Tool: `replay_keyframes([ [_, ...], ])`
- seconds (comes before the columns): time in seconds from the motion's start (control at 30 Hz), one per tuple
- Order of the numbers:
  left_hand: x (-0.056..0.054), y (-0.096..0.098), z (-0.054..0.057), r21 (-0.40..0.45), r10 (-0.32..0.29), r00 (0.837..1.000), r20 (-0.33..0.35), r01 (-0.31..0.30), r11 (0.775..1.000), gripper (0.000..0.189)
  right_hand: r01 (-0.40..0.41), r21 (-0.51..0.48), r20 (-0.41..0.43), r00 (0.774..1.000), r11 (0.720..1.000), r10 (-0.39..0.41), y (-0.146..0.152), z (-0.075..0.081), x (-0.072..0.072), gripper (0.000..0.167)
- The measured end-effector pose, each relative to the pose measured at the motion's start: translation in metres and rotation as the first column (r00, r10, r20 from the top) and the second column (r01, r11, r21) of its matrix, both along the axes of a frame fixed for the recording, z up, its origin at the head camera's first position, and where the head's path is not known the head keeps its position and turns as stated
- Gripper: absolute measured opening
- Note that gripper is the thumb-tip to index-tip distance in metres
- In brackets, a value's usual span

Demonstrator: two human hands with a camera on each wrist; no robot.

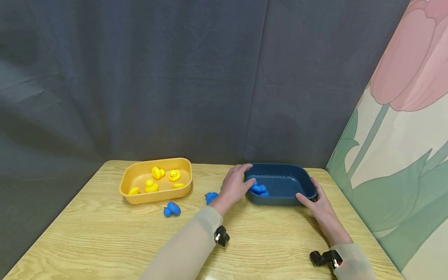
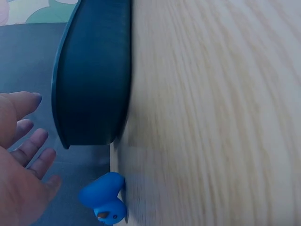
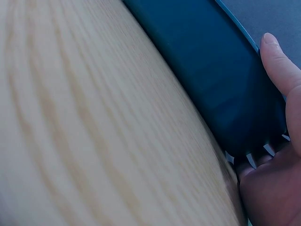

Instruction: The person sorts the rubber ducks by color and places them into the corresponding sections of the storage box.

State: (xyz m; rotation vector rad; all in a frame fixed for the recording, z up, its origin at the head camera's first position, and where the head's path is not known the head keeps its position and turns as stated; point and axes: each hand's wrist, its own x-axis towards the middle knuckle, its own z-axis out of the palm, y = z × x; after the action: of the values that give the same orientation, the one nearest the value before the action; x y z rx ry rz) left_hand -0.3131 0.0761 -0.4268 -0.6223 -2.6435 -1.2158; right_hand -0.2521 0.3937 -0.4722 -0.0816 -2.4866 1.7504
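Observation:
A dark blue tub (image 1: 280, 201) stands at the right of the table, with blue rubber ducks (image 1: 259, 189) lying in its left end. My right hand (image 1: 322, 208) holds the tub's near right corner, thumb at the front rim. In the right wrist view, the fingers (image 3: 263, 162) wrap the end wall. At the tub's left end is my left hand (image 1: 234, 186), fingers loosely spread and holding nothing. Its thumb overlaps the left rim in the head view. Below this hand in the left wrist view, a blue duck (image 2: 106, 197) sits on the table.
To the left stands a yellow tub (image 1: 154, 198) with several yellow ducks (image 1: 151, 186) inside. One blue duck (image 1: 172, 209) lies in front of it, another (image 1: 211, 197) beside my left wrist. A dark curtain (image 1: 210, 97) hangs behind the table (image 1: 105, 241).

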Motion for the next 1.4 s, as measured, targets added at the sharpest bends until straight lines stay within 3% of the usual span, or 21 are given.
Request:
replay_keyframes([
  [0.3,0.002,-0.022,-0.001,0.054,0.015,1.0,-0.018,-0.014,0.998,0.054,-0.007,-0.01,0.005,1.0,1.0,0.007,0.0,0.0,0.0,0.104],
  [0.5,0.003,-0.038,-0.003,0.012,0.031,0.998,-0.057,-0.031,0.999,0.057,0.001,0.011,0.008,1.0,1.0,-0.001,0.003,0.001,-0.001,0.104],
  [0.83,0.008,-0.055,-0.008,-0.087,0.041,0.998,-0.041,-0.044,0.995,0.066,0.008,0.023,0.006,1.0,1.0,-0.008,0.004,-0.001,0.0,0.104],
  [1.4,0.005,-0.061,-0.019,-0.129,0.065,0.997,0.049,-0.058,0.99,0.061,-0.014,-0.009,-0.005,1.0,1.0,0.014,0.001,0.001,0.004,0.103],
])
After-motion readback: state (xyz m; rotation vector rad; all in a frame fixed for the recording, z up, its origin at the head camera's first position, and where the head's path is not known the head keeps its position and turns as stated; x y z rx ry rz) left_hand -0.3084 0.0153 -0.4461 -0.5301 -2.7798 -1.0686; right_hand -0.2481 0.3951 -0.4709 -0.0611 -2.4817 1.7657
